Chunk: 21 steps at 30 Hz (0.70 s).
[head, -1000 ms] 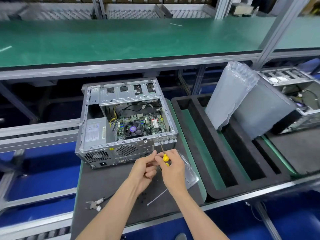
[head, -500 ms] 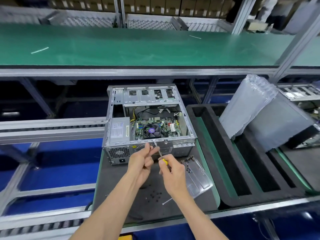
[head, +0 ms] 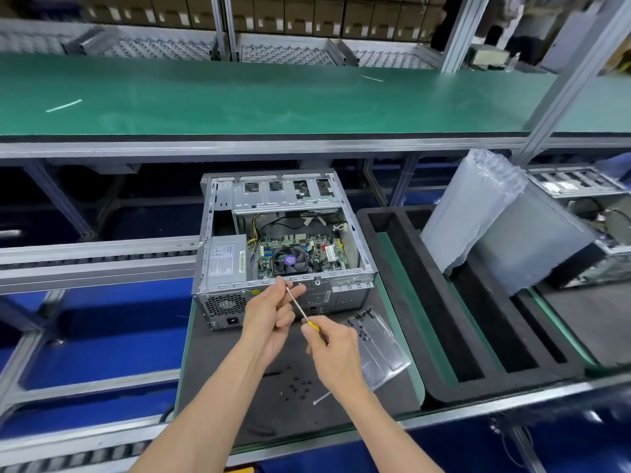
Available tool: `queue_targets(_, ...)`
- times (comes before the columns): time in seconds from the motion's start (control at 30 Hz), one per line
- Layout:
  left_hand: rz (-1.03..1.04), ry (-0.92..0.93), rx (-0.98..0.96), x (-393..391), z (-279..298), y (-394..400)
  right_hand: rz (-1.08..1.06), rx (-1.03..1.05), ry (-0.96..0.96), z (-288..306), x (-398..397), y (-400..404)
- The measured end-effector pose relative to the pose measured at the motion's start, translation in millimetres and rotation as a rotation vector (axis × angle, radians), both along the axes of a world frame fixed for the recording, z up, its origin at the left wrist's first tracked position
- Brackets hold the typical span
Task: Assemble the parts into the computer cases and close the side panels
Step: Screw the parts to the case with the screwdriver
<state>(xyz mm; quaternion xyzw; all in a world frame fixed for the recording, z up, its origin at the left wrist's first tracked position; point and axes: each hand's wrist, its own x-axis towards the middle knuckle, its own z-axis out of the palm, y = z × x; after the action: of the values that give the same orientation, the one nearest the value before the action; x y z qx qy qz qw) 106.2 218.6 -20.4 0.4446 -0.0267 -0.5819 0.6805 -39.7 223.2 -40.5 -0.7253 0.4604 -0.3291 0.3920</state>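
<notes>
Screwdriver tip raised to the left hand in front of the open case; no fastening under way.

The right hand (head: 336,356) has its grip closed round the yellow handle of the screwdriver (head: 305,318), and the left hand (head: 273,315) now pinches the shaft near its tip, where half a second ago the fingers sat a little lower by the case's rear wall. The computer case (head: 286,247) lies on its side on the desk (head: 218,387), its side open, motherboard and fan exposed, no panel fitted. Loose black screws (head: 295,387) lie on the desk near the wrists, a clear tray (head: 379,343) just right of the hands. In my judgement a screw is being seated on the tip, though none can be made out; the side panel closing remains outstanding.
</notes>
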Motion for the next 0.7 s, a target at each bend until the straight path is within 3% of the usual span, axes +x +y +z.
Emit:
queue_targets(0.3,0.027,-0.045,-0.021,-3.4,7.8,1.4,0.008,0.051,-0.017,7.0,4.3,7.8)
queue_targets(0.53,0.050,0.348,-0.120,0.9,-5.5,20.4,-0.056,0.169,-0.228,28.8,8.7,4.4)
queue_targets(0.7,-0.088,0.364,-0.328,6.0,-22.1,43.7,-0.089,0.188,-0.286,36.5,0.7,-4.5)
